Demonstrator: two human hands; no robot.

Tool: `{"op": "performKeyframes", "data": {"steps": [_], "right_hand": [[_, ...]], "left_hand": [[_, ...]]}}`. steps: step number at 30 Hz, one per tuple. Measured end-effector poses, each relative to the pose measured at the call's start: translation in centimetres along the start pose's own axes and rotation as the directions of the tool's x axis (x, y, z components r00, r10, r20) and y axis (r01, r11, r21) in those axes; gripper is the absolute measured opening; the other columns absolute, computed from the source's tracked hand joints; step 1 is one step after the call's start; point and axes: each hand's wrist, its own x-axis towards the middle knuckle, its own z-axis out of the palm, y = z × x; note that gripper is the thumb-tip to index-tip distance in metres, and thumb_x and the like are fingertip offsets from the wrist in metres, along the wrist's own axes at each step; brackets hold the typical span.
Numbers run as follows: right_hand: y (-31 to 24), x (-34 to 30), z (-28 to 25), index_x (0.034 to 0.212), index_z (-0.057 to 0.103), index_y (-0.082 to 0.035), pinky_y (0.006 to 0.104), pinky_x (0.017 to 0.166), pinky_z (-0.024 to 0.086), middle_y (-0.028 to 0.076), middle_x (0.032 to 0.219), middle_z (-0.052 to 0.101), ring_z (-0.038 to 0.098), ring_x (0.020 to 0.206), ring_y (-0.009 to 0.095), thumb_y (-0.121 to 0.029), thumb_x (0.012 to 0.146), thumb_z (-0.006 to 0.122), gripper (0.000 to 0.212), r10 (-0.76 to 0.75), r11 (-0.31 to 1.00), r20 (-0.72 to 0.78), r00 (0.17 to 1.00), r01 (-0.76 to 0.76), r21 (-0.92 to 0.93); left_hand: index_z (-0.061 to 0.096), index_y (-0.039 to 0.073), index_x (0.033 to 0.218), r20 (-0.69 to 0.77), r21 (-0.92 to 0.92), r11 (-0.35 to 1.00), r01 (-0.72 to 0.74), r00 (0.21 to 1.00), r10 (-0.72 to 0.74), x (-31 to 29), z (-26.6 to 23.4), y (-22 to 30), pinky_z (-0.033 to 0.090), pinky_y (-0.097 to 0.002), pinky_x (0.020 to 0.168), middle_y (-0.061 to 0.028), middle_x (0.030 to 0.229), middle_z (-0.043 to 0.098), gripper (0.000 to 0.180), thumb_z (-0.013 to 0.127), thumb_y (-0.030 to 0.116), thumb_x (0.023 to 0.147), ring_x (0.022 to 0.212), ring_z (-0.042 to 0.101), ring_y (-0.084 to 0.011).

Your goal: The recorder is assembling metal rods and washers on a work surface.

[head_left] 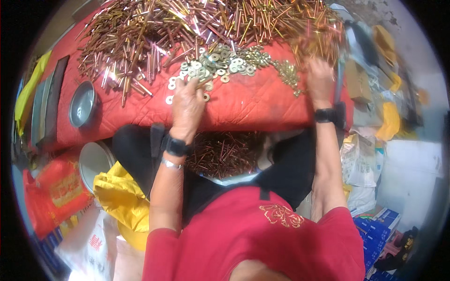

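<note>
My left hand (188, 105) is closed, with a short copper-coloured bolt (204, 83) jutting out from its fingers to the right. It hovers at the near left edge of a pile of flat round washers (200, 70), some of which it hides. My right hand (320, 78) is at the near right edge of a big heap of long copper-coloured bolts (197, 25). Its fingertips are smeared by motion and run into the bolts, so I cannot make out a grip. Left of that hand lie small brass-coloured nuts (288, 75).
A red quilted cloth (262, 110) covers the table. On its left stands a grey metal bowl (83, 104). More bolts (225, 152) fill a container below the table edge, between my legs. Bags, a yellow cloth (121, 192) and a cardboard box (357, 80) crowd the sides.
</note>
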Motion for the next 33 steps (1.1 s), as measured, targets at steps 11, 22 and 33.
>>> {"op": "performKeyframes", "data": {"steps": [11, 22, 33], "right_hand": [[-15.7, -0.3, -1.6, 0.105, 0.057, -0.01, 0.042, 0.065, 0.05, 0.011, 0.088, 0.061, 0.061, 0.077, 0.032, -0.011, 0.083, 0.061, 0.022, -0.186, 0.758, 0.281, 0.942, -0.045, 0.651], [-18.1, 0.8, -1.8, 0.082, 0.063, -0.007, 0.0441, 0.06, 0.05, 0.013, 0.073, 0.06, 0.062, 0.07, 0.032, -0.015, 0.082, 0.058, 0.009, -0.239, 0.932, 0.445, 0.863, 0.076, 0.354], [-18.9, 6.8, -0.2, 0.078, 0.069, -0.009, 0.0419, 0.066, 0.053, 0.014, 0.077, 0.067, 0.067, 0.076, 0.031, -0.013, 0.072, 0.061, 0.011, -0.423, 0.905, 0.739, 0.525, 0.279, 0.32]], "left_hand": [[0.06, -0.001, 0.106, 0.063, -0.624, 0.741, 0.248, 0.961, -0.269, 1.2, -1.0, 0.4, 0.044, -0.0224, 0.059, 0.001, 0.069, 0.05, 0.029, 0.056, 0.025, 0.094, 0.058, 0.047, -0.0063], [0.064, 0.003, 0.098, 0.206, -0.935, 0.173, 0.311, 0.869, -0.449, 0.5, -2.4, -0.4, 0.038, -0.019, 0.048, 0.0032, 0.07, 0.048, 0.026, 0.051, 0.025, 0.096, 0.057, 0.044, -0.0044], [0.06, 0.001, 0.115, 0.296, -0.931, 0.121, 0.344, 0.906, -0.303, 0.0, -1.2, -0.4, 0.051, -0.0285, 0.078, -0.0024, 0.093, 0.061, 0.029, 0.062, 0.016, 0.09, 0.083, 0.06, -0.0122]]}}
